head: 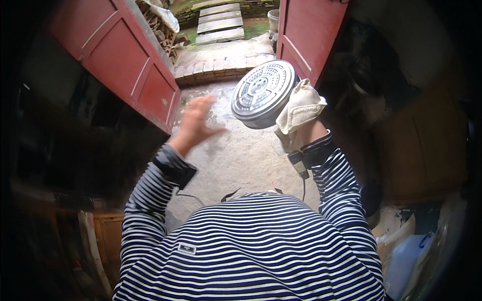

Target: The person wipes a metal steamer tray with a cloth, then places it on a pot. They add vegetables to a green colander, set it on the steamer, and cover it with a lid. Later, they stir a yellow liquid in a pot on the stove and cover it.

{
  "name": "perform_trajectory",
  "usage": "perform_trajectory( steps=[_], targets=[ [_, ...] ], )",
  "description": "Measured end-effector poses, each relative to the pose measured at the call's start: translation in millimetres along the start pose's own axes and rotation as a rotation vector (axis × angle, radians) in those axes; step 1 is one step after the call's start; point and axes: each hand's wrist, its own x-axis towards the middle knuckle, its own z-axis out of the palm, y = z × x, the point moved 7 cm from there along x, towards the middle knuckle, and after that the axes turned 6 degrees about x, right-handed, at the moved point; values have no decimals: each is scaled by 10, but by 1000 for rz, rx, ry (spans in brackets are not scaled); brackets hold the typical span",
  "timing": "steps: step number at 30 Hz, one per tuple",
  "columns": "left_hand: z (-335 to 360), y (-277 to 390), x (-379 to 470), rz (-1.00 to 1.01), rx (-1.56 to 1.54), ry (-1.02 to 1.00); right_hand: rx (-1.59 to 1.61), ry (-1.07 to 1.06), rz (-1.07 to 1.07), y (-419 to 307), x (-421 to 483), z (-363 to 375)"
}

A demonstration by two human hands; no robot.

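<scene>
My right hand (309, 129) grips a round metal steamer pan (260, 90) by its right side, through an off-white stitched cloth (301, 107). The cloth covers most of my fingers, so their exact hold is hidden. The pan is tilted, and its round face with rings of small holes is turned up towards me. To the left of the pan, my left hand (196, 122) is in the air, blurred, with thumb and fingers spread and nothing in it. A gap separates it from the pan.
Two red door leaves (128, 56) (308, 37) stand open ahead, either side of a brick step (222, 67). Beyond lie stone slabs (220, 24), a bucket (273, 20) and stacked firewood (160, 32). Concrete floor (241, 161) is below. A bluish plastic container (406, 263) stands lower right.
</scene>
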Motion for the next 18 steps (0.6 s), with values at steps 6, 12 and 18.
perform_trajectory(
  steps=[6, 12, 18],
  targets=[
    [281, 834, 305, 72, 210, 165, -118, 0, -74, 68, -55, 578],
    [47, 559, 584, 69, 38, 343, 396, 364, -11, 150, -32, 46],
    [528, 37, 567, -588, -1048, 119, 1045, 244, 103, -118, 97, -367]
  ],
)
